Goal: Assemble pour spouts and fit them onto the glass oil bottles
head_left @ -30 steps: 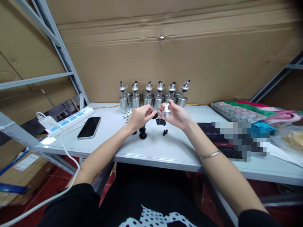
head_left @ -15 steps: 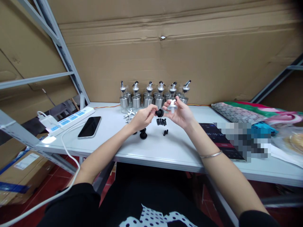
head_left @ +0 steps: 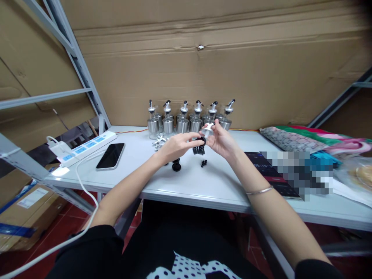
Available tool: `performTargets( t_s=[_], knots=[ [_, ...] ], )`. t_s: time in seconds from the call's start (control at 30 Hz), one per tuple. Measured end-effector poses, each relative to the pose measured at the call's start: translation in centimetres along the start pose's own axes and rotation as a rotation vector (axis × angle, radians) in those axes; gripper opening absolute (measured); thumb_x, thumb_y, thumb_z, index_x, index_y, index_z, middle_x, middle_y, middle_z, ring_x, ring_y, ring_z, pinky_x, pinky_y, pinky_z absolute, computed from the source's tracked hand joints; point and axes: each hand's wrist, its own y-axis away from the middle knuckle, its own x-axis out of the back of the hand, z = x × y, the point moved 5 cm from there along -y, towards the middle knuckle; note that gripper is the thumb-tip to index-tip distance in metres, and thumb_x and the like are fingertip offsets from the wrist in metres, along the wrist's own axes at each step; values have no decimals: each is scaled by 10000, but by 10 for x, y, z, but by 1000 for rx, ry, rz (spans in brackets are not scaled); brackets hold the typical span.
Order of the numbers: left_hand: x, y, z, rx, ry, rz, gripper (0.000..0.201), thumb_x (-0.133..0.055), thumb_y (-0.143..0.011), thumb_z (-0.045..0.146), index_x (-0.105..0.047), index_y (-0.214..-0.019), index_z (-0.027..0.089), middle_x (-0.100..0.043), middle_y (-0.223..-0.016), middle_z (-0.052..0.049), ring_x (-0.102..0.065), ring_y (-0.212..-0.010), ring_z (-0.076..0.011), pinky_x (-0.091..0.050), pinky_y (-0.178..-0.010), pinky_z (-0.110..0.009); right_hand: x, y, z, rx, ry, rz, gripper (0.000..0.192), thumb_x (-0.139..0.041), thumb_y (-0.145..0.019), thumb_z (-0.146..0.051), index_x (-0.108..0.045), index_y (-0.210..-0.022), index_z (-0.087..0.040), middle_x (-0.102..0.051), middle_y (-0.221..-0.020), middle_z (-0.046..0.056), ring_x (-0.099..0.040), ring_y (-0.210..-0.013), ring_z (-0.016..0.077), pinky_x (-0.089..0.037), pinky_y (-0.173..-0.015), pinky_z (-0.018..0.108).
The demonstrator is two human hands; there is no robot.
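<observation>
Nearest lay the person's lap in black cloth with white dots, and both bare forearms reached forward over the white surface (head_left: 186,186). A thin bangle (head_left: 259,190) sat on the right wrist.

Above the middle of the surface the two hands met. The left hand (head_left: 174,146) pinched a black stopper (head_left: 200,140) between thumb and fingertips, its grip closed on it. The right hand (head_left: 221,142) held a small silver spout (head_left: 208,130), its grip closed around that part, and the stopper was pressed right up against the spout's lower end. Both parts were held clear of the surface.

Just below the hands stood another black stopper (head_left: 176,166), and beside it a little cluster of short black plugs (head_left: 198,150), with one more plug (head_left: 203,163) lying apart. A few loose silver spouts (head_left: 159,141) lay just behind the left hand.

To the left lay a dark phone (head_left: 110,155), face up, then a white power strip (head_left: 84,146) with a cable running off the edge. To the right sat a dark tablet (head_left: 270,174), partly blurred, and folded cloth (head_left: 293,137).

Farthest back, a row of steel-and-glass dispenser bottles (head_left: 188,118) stood against the cardboard wall (head_left: 221,58).
</observation>
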Motion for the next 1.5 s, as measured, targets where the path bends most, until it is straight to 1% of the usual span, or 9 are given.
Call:
performTargets(
  t_s=[0.2, 0.3, 0.4, 0.57, 0.73, 0.87, 1.0, 1.17, 1.5],
  knots=[
    [1, 2, -1, 32, -9, 76, 153, -454, -956, 227, -596, -961, 171, -654, -892, -36, -600, -684, -95, -460, -612, -202, -5, 1, 2, -8, -4, 51, 321, -656, -791, -489, -575, -676, -201, -692, -766, -10, -697, -736, 158, -599, -622, 287],
    [5, 2, -7, 85, 4, 171, 255, -500, -929, 381, -569, -863, 145, -616, -720, -8, -558, -588, -93, -439, -574, -207, -5, 1, -2, 53, -28, 62, 358, -677, -773, -488, -540, -614, -198, -692, -781, -27, -687, -685, 132, -606, -656, 287],
    [9, 3, -11, 189, 91, 254, 333, -520, -897, 459, -524, -784, 146, -546, -608, 30, -504, -512, -73, -410, -527, -189, -1, 0, -4, 99, 7, 104, 332, -678, -770, -497, -581, -657, -201, -689, -756, -22, -689, -676, 132, -607, -674, 286],
    [3, 5, -10, 323, 322, 252, 338, -538, -877, 485, -507, -790, 160, -532, -607, 50, -480, -476, -43, -389, -483, -152, -5, 1, 4, 64, 121, 63, 337, -656, -783, -518, -658, -812, -182, -705, -787, 31, -709, -785, 170, -594, -726, 276],
    [-2, 7, -10, 403, 496, 259, 321, -587, -854, 464, -485, -779, 169, -519, -560, 74, -496, -451, -40, -404, -487, -147, -9, 3, 4, 79, 144, 28, 331, -673, -767, -518, -668, -804, -188, -703, -786, 28, -703, -805, 172, -583, -752, 276],
    [-2, 7, -18, 544, 630, 289, 351, -605, -829, 495, -474, -775, 173, -559, -610, 63, -553, -465, -45, -433, -499, -151, -10, 3, 4, 75, 138, -1, 296, -697, -759, -484, -679, -801, -191, -692, -776, 5, -675, -748, 121, -570, -733, 232],
    [-6, 8, -22, 666, 738, 239, 402, -614, -796, 546, -461, -758, 176, -572, -629, 55, -567, -454, -53, -428, -469, -156, -12, 4, 3, 84, 131, -17, 277, -714, -745, -467, -677, -787, -195, -695, -803, 4, -669, -776, 122, -564, -754, 238],
    [-9, 8, -21, 645, 755, 194, 409, -637, -781, 538, -446, -739, 179, -554, -586, 67, -560, -443, -56, -421, -475, -163, -14, 5, 4, 90, 159, -21, 317, -716, -729, -498, -677, -801, -192, -702, -809, 20, -689, -843, 164, -562, -777, 267],
    [-4, 8, -19, 533, 657, 281, 377, -655, -788, 489, -439, -755, 182, -525, -554, 83, -519, -444, -47, -417, -499, -158, -18, 8, 4, 68, 154, -26, 325, -708, -742, -495, -665, -813, -181, -712, -804, 34, -700, -889, 187, -568, -798, 284]
  ],
)
